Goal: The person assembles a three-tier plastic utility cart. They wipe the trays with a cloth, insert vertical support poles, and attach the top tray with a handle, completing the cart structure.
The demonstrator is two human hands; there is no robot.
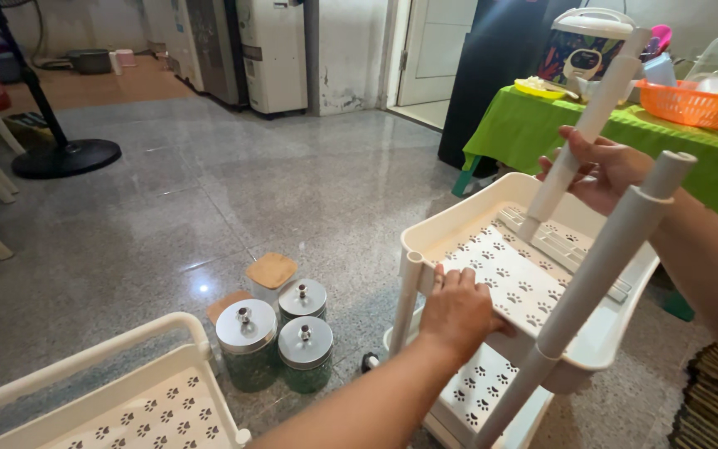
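Note:
A cream plastic shelf cart stands tilted at the right, its upper tray [467,218] perforated with paw-print holes. My left hand [457,312] rests on that tray's near edge, fingers curled over the rim beside a short corner post [405,295]. My right hand [598,170] grips a cream plastic pole [585,126] that stands slanted in the tray's far side. A second, thicker pole [600,274] rises diagonally in front, untouched. A lower tray [479,387] of the cart shows beneath.
Another cream paw-print tray [118,403] lies at the bottom left. Several jars with metal or wooden lids [276,328] stand on the grey polished floor. A green-clothed table [533,125] with a rice cooker and orange basket sits behind. A fan base [66,156] stands far left.

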